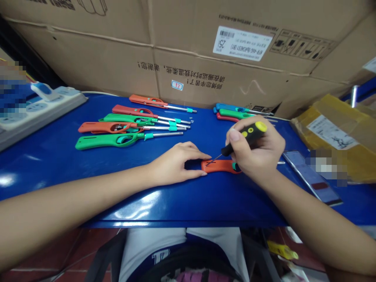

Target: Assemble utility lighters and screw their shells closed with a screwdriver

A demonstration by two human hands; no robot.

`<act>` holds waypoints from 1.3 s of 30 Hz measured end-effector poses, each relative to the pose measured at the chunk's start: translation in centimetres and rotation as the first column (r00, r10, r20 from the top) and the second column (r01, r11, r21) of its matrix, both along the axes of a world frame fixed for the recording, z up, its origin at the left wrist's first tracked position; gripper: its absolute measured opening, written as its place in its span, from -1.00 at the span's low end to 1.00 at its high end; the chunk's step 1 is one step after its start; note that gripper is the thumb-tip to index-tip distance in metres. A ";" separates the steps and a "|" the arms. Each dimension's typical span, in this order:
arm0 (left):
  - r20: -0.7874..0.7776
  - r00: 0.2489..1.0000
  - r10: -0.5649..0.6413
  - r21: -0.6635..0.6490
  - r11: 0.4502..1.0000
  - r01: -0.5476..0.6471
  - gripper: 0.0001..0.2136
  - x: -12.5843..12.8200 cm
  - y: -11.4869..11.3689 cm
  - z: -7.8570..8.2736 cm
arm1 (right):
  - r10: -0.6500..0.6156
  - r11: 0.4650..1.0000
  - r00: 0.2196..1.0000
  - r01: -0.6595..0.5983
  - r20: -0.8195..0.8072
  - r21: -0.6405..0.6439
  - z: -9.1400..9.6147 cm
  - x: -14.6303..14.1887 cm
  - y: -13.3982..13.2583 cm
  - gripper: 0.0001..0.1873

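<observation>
An orange long-necked lighter (220,166) lies flat on the blue table, its handle end toward the left. My left hand (179,162) pinches that end between thumb and fingers. Wrapped in my right hand (258,150) is a screwdriver (251,135) with a black and yellow handle. The screwdriver is tilted, and its thin tip meets the lighter's handle near the left end. My right hand hides part of the lighter's front and metal tube.
Several orange, red and green lighters (100,141) lie at the left. More lighters, including a blue one (229,107), lie behind my right hand. A phone (313,178) and a taped carton (331,133) are at the right. A power strip (38,107) sits far left; a large cardboard box (188,51) stands behind.
</observation>
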State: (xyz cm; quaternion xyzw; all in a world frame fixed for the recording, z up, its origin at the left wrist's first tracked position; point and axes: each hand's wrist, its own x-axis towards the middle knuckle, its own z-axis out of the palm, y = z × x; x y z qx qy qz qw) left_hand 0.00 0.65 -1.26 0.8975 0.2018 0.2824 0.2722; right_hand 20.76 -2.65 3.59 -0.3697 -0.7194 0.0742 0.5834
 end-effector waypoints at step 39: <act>-0.034 0.999 -0.025 0.049 0.998 0.026 -0.70 0.4 -0.1 0.1 | 0.159 0.976 0.960 -0.189 0.231 0.112 0.2 1.7 -0.3 -0.64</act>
